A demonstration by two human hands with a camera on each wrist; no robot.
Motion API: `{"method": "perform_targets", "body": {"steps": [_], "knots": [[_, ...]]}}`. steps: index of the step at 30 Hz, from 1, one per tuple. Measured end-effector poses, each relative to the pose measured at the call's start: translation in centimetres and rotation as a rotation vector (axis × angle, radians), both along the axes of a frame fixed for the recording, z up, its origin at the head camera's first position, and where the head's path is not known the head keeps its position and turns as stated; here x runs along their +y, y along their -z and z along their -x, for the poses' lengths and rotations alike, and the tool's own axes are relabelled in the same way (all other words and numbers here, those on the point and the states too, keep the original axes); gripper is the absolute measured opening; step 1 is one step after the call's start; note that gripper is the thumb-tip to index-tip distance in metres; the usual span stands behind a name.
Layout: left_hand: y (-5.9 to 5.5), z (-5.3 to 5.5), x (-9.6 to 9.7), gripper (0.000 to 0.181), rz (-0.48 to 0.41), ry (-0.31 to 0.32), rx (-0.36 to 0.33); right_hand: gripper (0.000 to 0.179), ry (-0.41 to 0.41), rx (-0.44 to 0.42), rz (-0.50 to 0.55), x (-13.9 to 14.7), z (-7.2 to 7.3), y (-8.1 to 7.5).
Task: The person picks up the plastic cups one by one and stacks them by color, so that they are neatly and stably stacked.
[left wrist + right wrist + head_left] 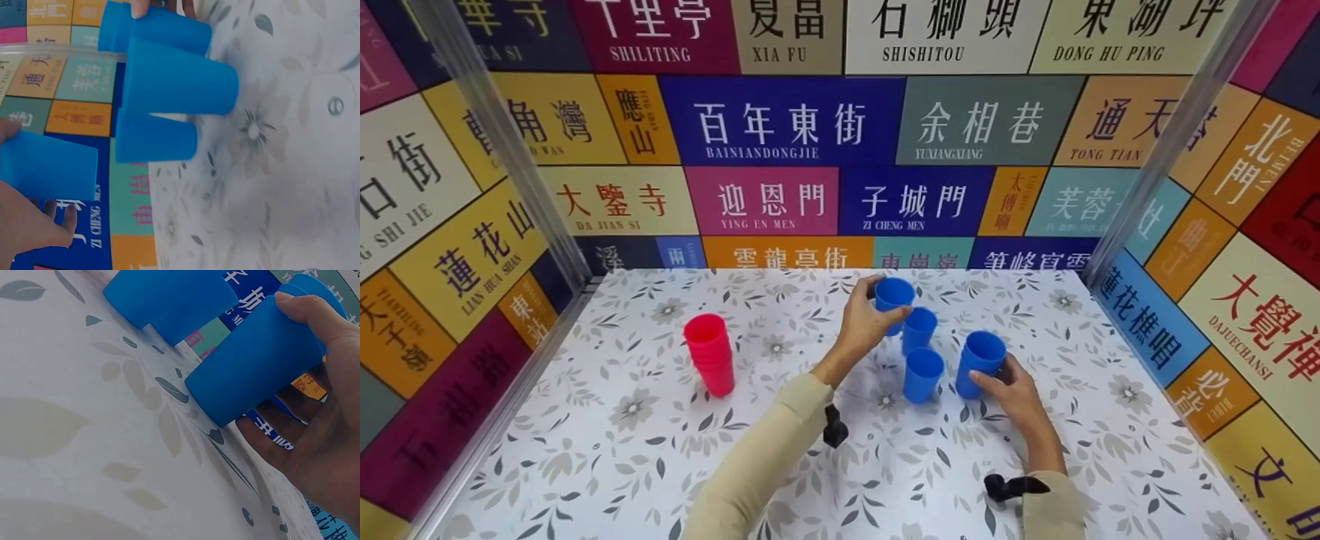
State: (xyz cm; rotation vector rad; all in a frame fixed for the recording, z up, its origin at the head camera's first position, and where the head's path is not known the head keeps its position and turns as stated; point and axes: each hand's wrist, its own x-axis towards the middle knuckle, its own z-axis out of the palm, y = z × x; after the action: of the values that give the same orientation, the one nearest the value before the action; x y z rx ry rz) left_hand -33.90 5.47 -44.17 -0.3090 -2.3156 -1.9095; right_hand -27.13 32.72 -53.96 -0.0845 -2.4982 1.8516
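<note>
My left hand point(861, 324) grips a single blue cup point(894, 291) at the back of the group, thumb on one side and fingers round the far side. In the left wrist view this cup point(53, 169) hangs above the table surface. Two more blue cups stand upright between the hands, one farther back point(919, 330) and one nearer point(923, 375). My right hand point(1021, 396) holds nested blue cups point(976, 364) at the right; a second rim shows above the thumb in the right wrist view point(264, 354). Their base is at the tabletop.
A stack of nested red cups point(711, 358) stands upright on the left of the table. The table point(645, 465) has a white leaf-and-flower cover. Panels with printed place names point(780, 120) enclose the back and both sides, with metal posts point(1155, 142) at the corners.
</note>
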Motion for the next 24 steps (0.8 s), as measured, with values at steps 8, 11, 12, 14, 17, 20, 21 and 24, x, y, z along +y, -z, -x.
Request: {"method": "perform_targets", "body": {"steps": [8,11,12,14,17,20,21,24], "knots": [[-2.0,-1.6,1.3,0.071,0.01,0.063,-0.011,0.076,0.006,0.016,0.004,0.0,0.2,0.1],[-2.7,-2.3,1.9,0.071,0.01,0.083,-0.03,0.075,0.011,0.025,0.003,0.0,0.1,0.0],[-3.0,-2.5,2.2,0.071,0.007,0.093,-0.04,0.075,0.014,0.022,0.003,0.0,0.1,0.0],[-3.6,-3.1,2.6,0.07,-0.002,0.117,-0.055,0.078,0.014,0.009,0.0,0.0,0.0,-0.1],[-4.4,-3.9,3.4,0.07,-0.011,0.156,-0.069,0.081,0.011,-0.016,-0.007,0.0,0.0,-0.3],[-5.1,-4.6,4.3,0.071,0.003,0.193,-0.057,0.084,0.007,-0.036,-0.024,0.0,0.0,-0.4],[-5.3,-4.7,4.5,0.071,0.011,0.201,-0.053,0.085,0.005,-0.042,-0.03,-0.1,0.0,-0.4],[-5.6,-5.2,5.2,0.073,0.018,0.219,-0.035,0.086,0.006,-0.056,-0.027,-0.1,0.0,-0.5]]}}
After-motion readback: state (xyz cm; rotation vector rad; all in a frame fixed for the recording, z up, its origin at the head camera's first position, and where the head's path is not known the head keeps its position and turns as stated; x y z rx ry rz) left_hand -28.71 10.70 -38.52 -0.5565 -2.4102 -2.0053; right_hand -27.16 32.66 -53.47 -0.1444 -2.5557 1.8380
